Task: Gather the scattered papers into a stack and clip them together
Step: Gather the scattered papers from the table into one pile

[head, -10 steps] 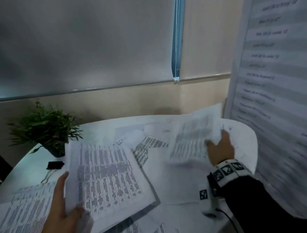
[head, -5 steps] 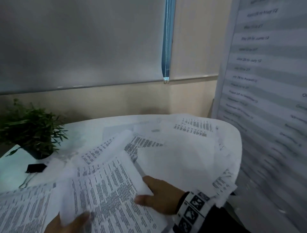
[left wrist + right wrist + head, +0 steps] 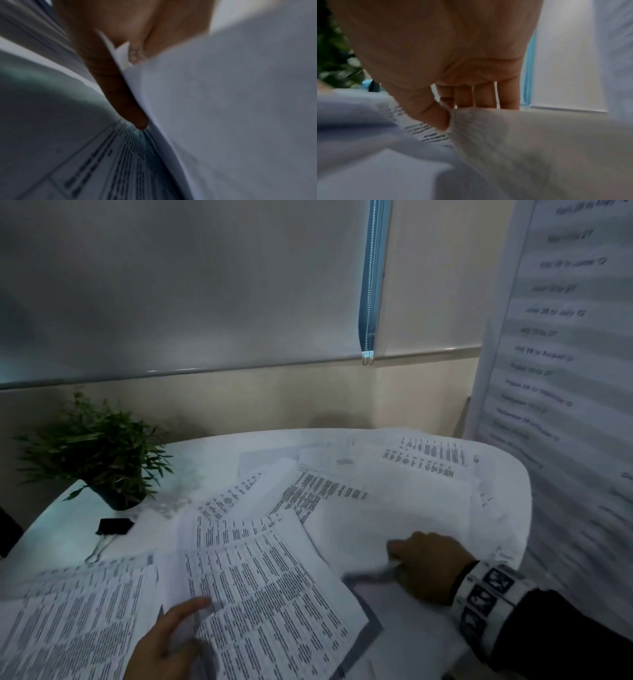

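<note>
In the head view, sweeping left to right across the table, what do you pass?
Potted plant → black binder clip → left hand gripping the printed sheets → right hand pinching a blank sheet → wall chart at the far right.

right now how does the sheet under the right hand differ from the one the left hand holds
The sheet under the right hand shows a blank face; the sheet the left hand holds is dense with printed rows. The first lies farther right, the second nearer the left hand. Both are white paper.
</note>
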Available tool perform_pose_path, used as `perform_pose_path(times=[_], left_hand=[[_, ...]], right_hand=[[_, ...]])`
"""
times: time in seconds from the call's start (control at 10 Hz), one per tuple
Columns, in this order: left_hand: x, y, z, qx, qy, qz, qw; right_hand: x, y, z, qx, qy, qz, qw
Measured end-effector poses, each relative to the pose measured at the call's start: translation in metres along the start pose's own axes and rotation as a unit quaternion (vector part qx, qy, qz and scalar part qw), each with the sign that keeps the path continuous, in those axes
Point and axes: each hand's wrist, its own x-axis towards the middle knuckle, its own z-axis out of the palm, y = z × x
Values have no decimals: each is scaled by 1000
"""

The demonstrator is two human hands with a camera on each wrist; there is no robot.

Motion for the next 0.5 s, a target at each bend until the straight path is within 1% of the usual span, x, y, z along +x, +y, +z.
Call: perform_pose_path(times=[0.1,0.2,0.3,0.4,0.5], left_hand=[[-9,15,-2,-10,36,-25,999],[-19,32,4,-21,39,-29,999],[-12,35,8,-53,29,-56,997],[-9,50,18,-72,13,-117,990],[-11,55,24,-212,53,-203,954]], right_hand=[[2,22,-44,139,249,130,950],[-6,29,-93,473,404,97,777],[-6,2,-95,694,259,66,669],[3,-36,-59,731,41,63,679],[15,-49,-10,719,-97,94,682]])
